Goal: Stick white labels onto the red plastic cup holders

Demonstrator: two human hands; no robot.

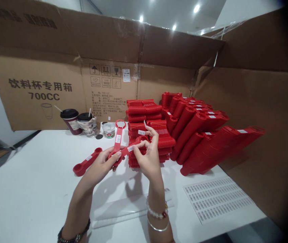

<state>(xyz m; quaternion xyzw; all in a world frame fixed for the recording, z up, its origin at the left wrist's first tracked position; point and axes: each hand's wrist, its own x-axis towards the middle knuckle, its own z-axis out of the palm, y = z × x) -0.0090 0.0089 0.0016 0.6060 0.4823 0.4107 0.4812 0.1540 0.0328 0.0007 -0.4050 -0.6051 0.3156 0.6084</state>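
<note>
My left hand (101, 165) grips the ring end of a red plastic opener (130, 148) over the white table (32, 189). Fingers of my right hand (147, 153) pinch a small white barcode sticker against that opener's handle. Two more red openers lie close by: one (87, 162) flat to the left of my left hand, another (118, 135) lying just behind the hands. Behind my right hand stand piles of stacked red openers (146, 125). Long nested rows of them (199, 135) lie to the right.
A sheet of barcode stickers (217, 197) lies at the front right, and a clear strip (131, 209) lies under my wrists. Two lidded drink cups (70, 119) and a small tub (108, 130) stand at the back. Tall cardboard walls (45, 81) close the back and right.
</note>
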